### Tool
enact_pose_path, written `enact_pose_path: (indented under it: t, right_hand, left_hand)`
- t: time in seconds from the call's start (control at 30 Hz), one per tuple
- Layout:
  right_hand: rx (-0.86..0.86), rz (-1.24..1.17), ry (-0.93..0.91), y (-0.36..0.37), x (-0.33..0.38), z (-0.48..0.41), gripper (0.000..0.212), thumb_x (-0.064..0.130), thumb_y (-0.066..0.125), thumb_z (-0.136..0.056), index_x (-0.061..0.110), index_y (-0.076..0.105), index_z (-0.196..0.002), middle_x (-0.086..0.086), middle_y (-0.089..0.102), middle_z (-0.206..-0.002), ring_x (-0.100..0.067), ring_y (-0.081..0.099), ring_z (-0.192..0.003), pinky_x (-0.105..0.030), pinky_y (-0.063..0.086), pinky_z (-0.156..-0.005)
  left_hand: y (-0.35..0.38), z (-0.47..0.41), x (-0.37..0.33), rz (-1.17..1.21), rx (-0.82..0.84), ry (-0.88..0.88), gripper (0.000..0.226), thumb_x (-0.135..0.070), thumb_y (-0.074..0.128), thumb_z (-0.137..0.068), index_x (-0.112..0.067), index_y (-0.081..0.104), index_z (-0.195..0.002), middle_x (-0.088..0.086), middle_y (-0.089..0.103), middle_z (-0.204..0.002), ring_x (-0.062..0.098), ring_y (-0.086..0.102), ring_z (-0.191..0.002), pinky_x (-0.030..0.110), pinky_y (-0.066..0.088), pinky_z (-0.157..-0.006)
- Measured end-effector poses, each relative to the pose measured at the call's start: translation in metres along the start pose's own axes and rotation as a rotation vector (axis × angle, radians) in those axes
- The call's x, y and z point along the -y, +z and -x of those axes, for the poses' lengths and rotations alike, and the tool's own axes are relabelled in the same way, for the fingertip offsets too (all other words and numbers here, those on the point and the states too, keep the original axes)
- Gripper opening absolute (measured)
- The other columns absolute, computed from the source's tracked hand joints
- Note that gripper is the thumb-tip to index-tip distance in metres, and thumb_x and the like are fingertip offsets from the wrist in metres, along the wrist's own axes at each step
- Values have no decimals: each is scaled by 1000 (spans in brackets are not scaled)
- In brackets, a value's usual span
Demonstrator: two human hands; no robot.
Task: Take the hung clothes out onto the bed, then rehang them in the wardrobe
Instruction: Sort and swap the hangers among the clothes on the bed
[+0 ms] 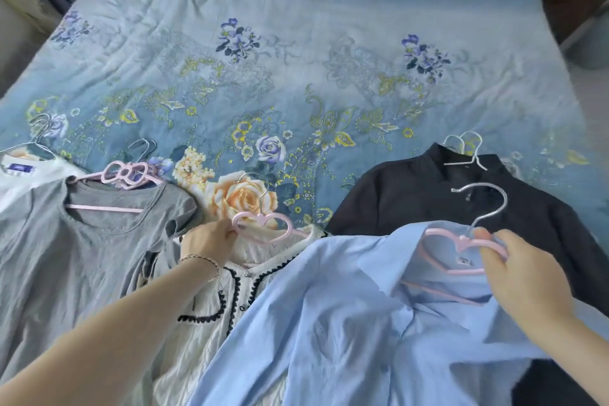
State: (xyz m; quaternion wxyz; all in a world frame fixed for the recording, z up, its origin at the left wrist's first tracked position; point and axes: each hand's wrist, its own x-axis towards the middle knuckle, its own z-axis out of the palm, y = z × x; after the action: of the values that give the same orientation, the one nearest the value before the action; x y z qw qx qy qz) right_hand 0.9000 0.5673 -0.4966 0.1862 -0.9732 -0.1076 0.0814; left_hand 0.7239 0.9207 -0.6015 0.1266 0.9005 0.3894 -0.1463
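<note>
The fingers (230,230) of the left hand (207,241) pinch the pink heart hanger (263,227) of the white cardigan (230,300); the right hand (517,270) has its fingers closed around the heart hanger (461,247) of the blue shirt (329,323). Both garments lie on the bed (296,59), between a grey top (75,257) and a dark shirt (412,201), each with its own hanger. So the taking out seems done, and the rehanging is probably only beginning. The wardrobe is not visible.
</note>
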Motion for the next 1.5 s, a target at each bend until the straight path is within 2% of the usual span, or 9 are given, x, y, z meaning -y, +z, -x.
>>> enact_pose_path:
  t: [0.27,0.37,0.5,0.63,0.93,1.03,1.27,1.4,1.5]
  right_hand:
    - [-118,-29,-111,-113,-1,98,53,26,58,-90,20,23,-51,1,27,-40,-33,26,-47,-33,26,-46]
    - [-197,-63,-62,-153,-2,133,53,36,54,-92,18,27,-51,-2,32,-42,-33,32,-52,-33,25,-48]
    - [-156,69,96,-204,-20,163,47,44,32,-89,8,55,-71,-13,51,-61,-35,49,-64,-31,29,-52]
    - [-74,120,252,-253,-51,177,27,14,40,-95,2,55,-75,-12,48,-63,-33,52,-72,-30,29,-56]
    - [-320,153,262,-384,-94,177,32,18,42,-94,-5,59,-109,-30,58,-112,-40,56,-96,-39,44,-82]
    - [-306,114,163,-406,-87,171,34,19,43,-94,-5,57,-114,-29,56,-120,-42,54,-111,-40,45,-89]
    - [-237,-16,-193,-394,-61,194,17,18,45,-92,5,54,-98,-19,59,-102,-37,55,-97,-30,32,-67]
    - [-139,-184,-400,-394,-39,213,12,17,48,-91,9,51,-82,-9,51,-80,-28,48,-77,-31,30,-63]
    - [-3,-294,-558,-400,-27,239,37,17,55,-90,14,36,-59,0,37,-59,-14,34,-56,-21,25,-49]
  left_hand:
    - [-63,124,-31,-17,-96,65,25,-34,41,-95,-20,60,-101,5,69,-97,27,64,-91,27,44,-65]
    - [-101,154,-31,-15,-126,59,29,-33,38,-97,-16,60,-104,9,68,-104,28,63,-97,28,43,-69]
    - [-150,193,-26,56,-221,72,28,-29,43,-96,-17,62,-112,15,67,-107,32,62,-99,30,39,-70]
    - [-180,238,-30,162,-335,152,23,-22,48,-94,-7,65,-97,20,66,-99,34,61,-93,32,36,-65]
    - [-205,339,-48,252,-650,263,9,-3,59,-86,5,63,-84,23,64,-83,38,60,-84,39,38,-72]
    - [-191,379,-62,164,-719,426,10,0,65,-77,1,58,-69,18,61,-66,38,62,-68,41,45,-64]
    - [-215,488,-138,62,-858,597,26,-30,43,-75,-10,51,-60,2,56,-54,25,60,-53,26,38,-49]
    - [-263,534,-186,58,-925,619,28,-33,38,-77,-13,48,-61,-3,54,-56,21,55,-53,23,29,-51]
    - [-283,545,-214,88,-883,569,34,-36,34,-81,-11,58,-77,-1,61,-76,24,57,-69,31,40,-55]
